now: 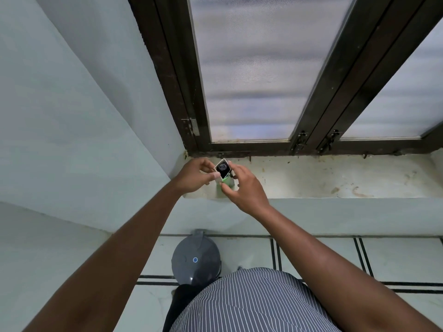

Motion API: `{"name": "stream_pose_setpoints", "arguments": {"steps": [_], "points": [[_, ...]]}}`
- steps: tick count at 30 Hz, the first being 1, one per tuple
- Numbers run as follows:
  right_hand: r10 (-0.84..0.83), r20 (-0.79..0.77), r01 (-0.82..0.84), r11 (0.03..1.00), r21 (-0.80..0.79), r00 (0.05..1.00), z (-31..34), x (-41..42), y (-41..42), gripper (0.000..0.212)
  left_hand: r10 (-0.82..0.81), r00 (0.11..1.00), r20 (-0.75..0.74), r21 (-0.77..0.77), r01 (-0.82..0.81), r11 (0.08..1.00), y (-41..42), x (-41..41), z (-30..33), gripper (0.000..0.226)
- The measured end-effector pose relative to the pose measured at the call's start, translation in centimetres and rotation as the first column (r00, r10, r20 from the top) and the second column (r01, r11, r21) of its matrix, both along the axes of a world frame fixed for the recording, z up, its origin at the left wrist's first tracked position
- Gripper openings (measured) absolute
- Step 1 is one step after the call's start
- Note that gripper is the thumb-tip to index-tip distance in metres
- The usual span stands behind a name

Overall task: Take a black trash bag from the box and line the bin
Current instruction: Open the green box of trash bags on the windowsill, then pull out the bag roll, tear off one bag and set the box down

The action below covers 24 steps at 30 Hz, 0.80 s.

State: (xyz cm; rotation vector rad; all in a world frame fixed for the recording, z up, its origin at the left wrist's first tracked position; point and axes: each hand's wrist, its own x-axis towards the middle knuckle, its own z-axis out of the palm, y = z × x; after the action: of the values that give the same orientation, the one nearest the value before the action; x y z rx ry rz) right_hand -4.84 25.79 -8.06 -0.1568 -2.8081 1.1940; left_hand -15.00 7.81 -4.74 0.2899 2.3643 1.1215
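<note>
Home room: frosted window (251, 80), stained sill (335, 176), tiled floor (395, 257), lidded bin (195, 262).

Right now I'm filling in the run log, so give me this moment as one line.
stage: opening box | left hand: holds box | right hand: at box flap | bag roll: inside | bin: lid shut, on floor

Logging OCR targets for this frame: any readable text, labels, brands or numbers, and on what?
None can be read.
Bin lid: a round blue-and-white sticker, too small to read.
Box, held by the left hand and right hand: green print on its side, blurred and partly hidden by fingers.
</note>
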Motion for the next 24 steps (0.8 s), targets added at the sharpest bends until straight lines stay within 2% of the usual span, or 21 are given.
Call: {"name": "stream_pose_setpoints", "arguments": {"steps": [4, 8, 11, 14, 16, 20, 24], "points": [[0.013, 0.019, -0.013, 0.999, 0.041, 1.0, 0.0, -0.1, -0.2, 0.086, -0.032, 0.998, -0.044, -0.051, 0.03, 0.998, -0.2, -0.1, 1.0, 0.035], [-0.035, -0.031, 0.036, 0.998, 0.051, 0.999, 0.3, -0.6, -0.5, 0.065, -0.142, 0.985, -0.099, -0.111, 0.131, 0.985, 0.2, -0.2, 2.0, 0.035], [-0.029, -0.049, 0.031, 0.998, 0.053, 0.998, 0.6, -0.8, -0.6, 0.059, -0.267, 0.943, -0.201, -0.26, 0.211, 0.942, 0.8, -0.2, 2.6, 0.032], [-0.038, -0.062, 0.042, 0.998, 0.056, 0.997, 0.6, -0.9, -0.6, 0.057, -0.326, 0.904, -0.278, -0.433, 0.185, 0.882, 1.7, -0.3, 3.4, 0.037], [-0.045, -0.063, 0.048, 0.998, 0.047, 0.997, 0.5, -1.0, -0.6, 0.056, -0.339, 0.893, -0.297, -0.494, 0.16, 0.855, 2.5, -0.4, 3.9, 0.036], [-0.031, -0.022, 0.03, 0.998, -0.063, 0.999, -0.1, -1.2, -0.4, 0.055, -0.349, 0.897, -0.271, -0.54, 0.158, 0.826, 3.6, -0.3, 4.2, 0.024], [-0.047, 0.04, 0.053, 0.985, -0.164, 0.998, -0.5, -1.6, -0.5, 0.056, -0.311, 0.874, -0.374, -0.482, 0.104, 0.87, 3.2, 0.6, 4.1, 0.013]]}}
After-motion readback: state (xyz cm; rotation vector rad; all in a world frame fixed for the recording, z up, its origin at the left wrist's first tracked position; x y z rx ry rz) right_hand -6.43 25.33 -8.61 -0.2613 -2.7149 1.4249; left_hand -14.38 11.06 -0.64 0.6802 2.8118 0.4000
